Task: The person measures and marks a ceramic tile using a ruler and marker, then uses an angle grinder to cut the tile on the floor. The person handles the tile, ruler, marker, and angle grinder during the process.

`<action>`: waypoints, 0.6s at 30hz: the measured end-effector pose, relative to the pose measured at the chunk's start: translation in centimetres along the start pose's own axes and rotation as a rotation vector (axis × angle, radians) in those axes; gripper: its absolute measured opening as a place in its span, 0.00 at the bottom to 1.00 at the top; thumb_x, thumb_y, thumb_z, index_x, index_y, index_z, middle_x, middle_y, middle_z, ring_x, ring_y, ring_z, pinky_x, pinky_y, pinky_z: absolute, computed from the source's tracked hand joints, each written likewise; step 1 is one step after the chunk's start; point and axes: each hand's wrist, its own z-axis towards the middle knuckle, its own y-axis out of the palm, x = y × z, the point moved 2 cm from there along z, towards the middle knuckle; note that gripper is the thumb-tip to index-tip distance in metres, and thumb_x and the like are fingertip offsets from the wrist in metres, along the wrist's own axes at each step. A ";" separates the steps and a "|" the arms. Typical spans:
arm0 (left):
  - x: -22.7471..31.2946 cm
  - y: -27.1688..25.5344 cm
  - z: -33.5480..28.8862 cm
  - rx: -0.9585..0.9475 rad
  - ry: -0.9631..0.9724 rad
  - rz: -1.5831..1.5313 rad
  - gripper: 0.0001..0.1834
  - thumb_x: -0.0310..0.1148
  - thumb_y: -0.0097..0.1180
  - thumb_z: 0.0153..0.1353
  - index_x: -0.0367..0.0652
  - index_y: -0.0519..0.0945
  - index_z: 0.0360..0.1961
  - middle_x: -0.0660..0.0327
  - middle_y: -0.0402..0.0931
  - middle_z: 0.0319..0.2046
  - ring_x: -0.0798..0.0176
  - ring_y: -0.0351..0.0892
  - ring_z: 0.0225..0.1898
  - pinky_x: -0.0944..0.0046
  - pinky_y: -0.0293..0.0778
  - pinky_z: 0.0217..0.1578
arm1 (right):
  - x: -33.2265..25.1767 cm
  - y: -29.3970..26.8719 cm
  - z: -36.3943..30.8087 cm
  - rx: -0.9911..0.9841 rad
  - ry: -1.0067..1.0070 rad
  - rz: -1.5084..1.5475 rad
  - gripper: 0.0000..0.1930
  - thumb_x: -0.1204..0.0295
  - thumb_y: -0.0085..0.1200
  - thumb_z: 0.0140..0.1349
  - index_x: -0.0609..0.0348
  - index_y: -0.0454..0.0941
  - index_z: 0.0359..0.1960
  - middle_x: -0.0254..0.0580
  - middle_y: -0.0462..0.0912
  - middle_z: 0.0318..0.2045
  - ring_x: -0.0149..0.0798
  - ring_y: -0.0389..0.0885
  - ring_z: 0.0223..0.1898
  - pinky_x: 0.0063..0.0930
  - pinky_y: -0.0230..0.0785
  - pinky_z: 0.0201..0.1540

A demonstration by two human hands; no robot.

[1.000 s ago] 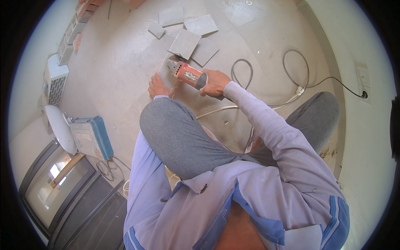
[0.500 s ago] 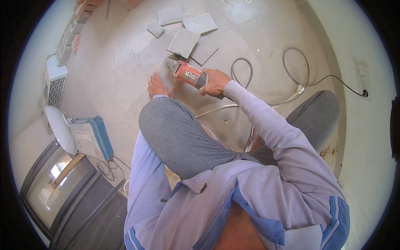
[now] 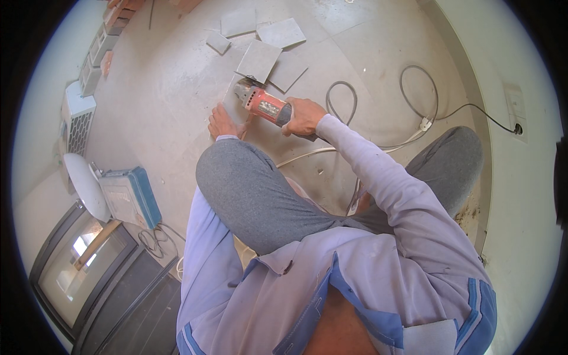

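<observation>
An orange-red angle grinder (image 3: 266, 105) with a dark rear handle is in my right hand (image 3: 305, 117), its fingers closed around the body. The grinder's disc (image 3: 251, 78) stands at the edge of a pale grey tile (image 3: 235, 105) lying low in front of my left knee. My left hand (image 3: 223, 123) grips this tile's near end, fingers on one side and thumb on the other. Just beyond the disc, another grey tile (image 3: 259, 60) overlaps a neighbouring tile (image 3: 287, 71). How deep the disc sits in the tile cannot be made out.
More tile pieces (image 3: 281, 33) lie farther off. A looped grey cord (image 3: 355, 97) and a pale cable (image 3: 307, 155) cross the floor to my right, toward a wall socket (image 3: 518, 128). A blue-and-grey case (image 3: 131, 195), a dark-framed panel (image 3: 77, 272) and blocks (image 3: 90, 74) stand left.
The whole view has shifted very slightly. Both hands keep their hold, and the grinder stays at nearly the same spot on the tile.
</observation>
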 end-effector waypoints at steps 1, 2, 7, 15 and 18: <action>-0.1 0.1 0.2 -0.008 -0.009 0.002 0.64 0.53 0.83 0.30 0.46 0.60 0.69 0.53 0.67 0.62 0.47 0.67 0.64 0.46 0.66 0.61 | -0.2 -0.1 -0.1 -0.004 0.001 -0.003 0.40 0.57 0.70 0.36 0.59 0.75 0.56 0.56 0.85 0.45 0.53 0.85 0.47 0.41 0.77 0.52; 0.1 0.0 0.3 -0.018 -0.016 0.004 0.64 0.54 0.83 0.30 0.46 0.60 0.69 0.53 0.67 0.62 0.47 0.67 0.65 0.46 0.66 0.61 | -0.2 -0.1 -0.1 -0.007 0.005 -0.004 0.41 0.56 0.70 0.36 0.59 0.75 0.56 0.56 0.85 0.45 0.53 0.85 0.47 0.41 0.77 0.52; 0.2 -0.4 0.0 -0.028 -0.009 0.023 0.65 0.55 0.82 0.30 0.46 0.60 0.69 0.53 0.67 0.62 0.47 0.67 0.64 0.46 0.67 0.61 | -0.1 0.0 0.0 -0.005 0.003 0.003 0.40 0.57 0.69 0.36 0.58 0.75 0.56 0.55 0.85 0.45 0.53 0.85 0.48 0.41 0.77 0.52; 0.3 -0.6 -0.1 -0.019 -0.016 -0.003 0.64 0.56 0.82 0.29 0.47 0.61 0.68 0.53 0.68 0.62 0.47 0.68 0.63 0.46 0.67 0.60 | -0.2 0.0 -0.1 -0.016 0.009 -0.001 0.40 0.57 0.69 0.37 0.58 0.75 0.56 0.55 0.85 0.45 0.53 0.85 0.47 0.41 0.77 0.52; 0.2 -0.6 -0.1 -0.005 -0.005 0.004 0.64 0.56 0.82 0.29 0.47 0.61 0.68 0.54 0.68 0.62 0.47 0.68 0.63 0.46 0.67 0.60 | -0.3 -0.1 -0.2 -0.014 0.014 0.004 0.40 0.57 0.69 0.37 0.59 0.75 0.57 0.56 0.85 0.45 0.54 0.85 0.48 0.41 0.76 0.52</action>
